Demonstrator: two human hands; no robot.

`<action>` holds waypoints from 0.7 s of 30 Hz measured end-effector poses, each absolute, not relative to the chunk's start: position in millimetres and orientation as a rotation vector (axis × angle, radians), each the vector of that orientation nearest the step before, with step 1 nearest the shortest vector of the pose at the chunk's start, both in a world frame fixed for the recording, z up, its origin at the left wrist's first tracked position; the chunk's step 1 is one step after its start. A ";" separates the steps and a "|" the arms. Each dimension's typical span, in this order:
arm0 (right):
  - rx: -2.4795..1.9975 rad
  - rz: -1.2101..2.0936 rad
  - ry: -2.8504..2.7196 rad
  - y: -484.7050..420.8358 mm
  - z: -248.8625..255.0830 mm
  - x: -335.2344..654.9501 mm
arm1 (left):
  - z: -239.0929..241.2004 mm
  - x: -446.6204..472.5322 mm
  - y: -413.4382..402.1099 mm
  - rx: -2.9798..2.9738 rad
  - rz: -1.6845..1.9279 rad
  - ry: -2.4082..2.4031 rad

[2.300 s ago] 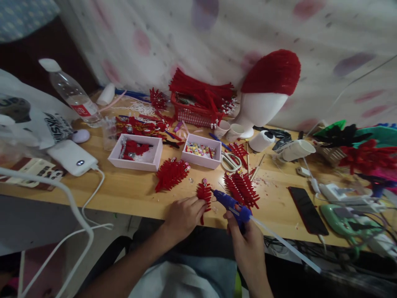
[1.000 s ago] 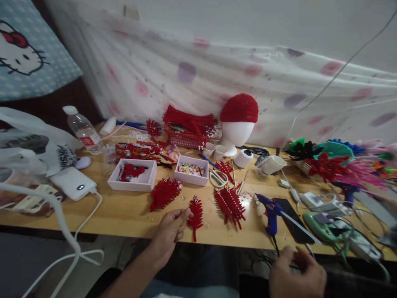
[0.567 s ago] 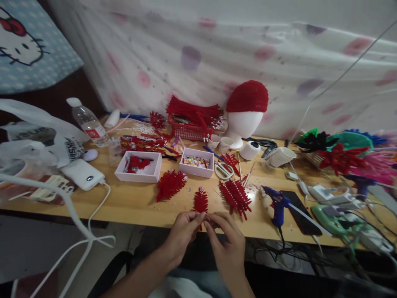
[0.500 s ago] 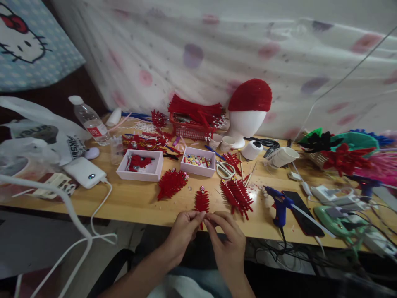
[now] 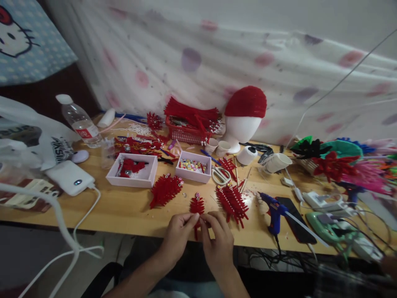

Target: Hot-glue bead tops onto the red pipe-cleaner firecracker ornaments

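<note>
My left hand (image 5: 179, 231) and my right hand (image 5: 216, 236) meet at the table's front edge, fingertips pinched together. What they pinch is small and hidden by the fingers. Just under the fingertips lies a narrow red chenille leaf (image 5: 197, 204) with a gem at its top; its lower tip shows between my hands. To the left is a wider group of red fuzzy leaves (image 5: 166, 191) with gems. On the right, another red group (image 5: 232, 203) carries rows of white beads. A lilac box (image 5: 194, 177) of small colourful gems stands behind the leaf.
A blue glue gun (image 5: 274, 213) and a black phone (image 5: 296, 221) lie at right. Behind stand a red basket (image 5: 186, 135) and a white foam head (image 5: 242, 128) with a red cap. Scissors (image 5: 221, 176), a second lilac box (image 5: 132, 181) and a power bank (image 5: 70, 177) are also around.
The camera view has shifted slightly, so the table's things appear further left and lower. My hands stay pinched together over the leaf, with only small finger movement.
</note>
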State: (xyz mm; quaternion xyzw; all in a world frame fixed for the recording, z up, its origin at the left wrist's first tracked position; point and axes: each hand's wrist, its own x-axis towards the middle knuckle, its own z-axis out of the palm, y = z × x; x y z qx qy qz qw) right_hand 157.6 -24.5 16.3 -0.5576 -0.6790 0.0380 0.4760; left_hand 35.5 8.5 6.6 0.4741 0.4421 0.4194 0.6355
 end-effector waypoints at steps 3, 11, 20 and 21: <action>-1.382 0.154 -1.576 -9.7 14.8 163.9 | -3.9 26.6 12.9 1.357 0.998 1.095; -1.493 0.244 -1.595 20.3 -0.2 183.0 | -15.0 11.1 23.3 2.387 0.967 1.215; -1.552 0.296 -1.687 27.4 -14.3 179.7 | -16.4 15.8 23.1 2.479 0.601 1.234; -1.557 0.296 -1.694 27.4 -15.3 179.6 | -15.9 15.9 23.3 2.473 0.580 1.228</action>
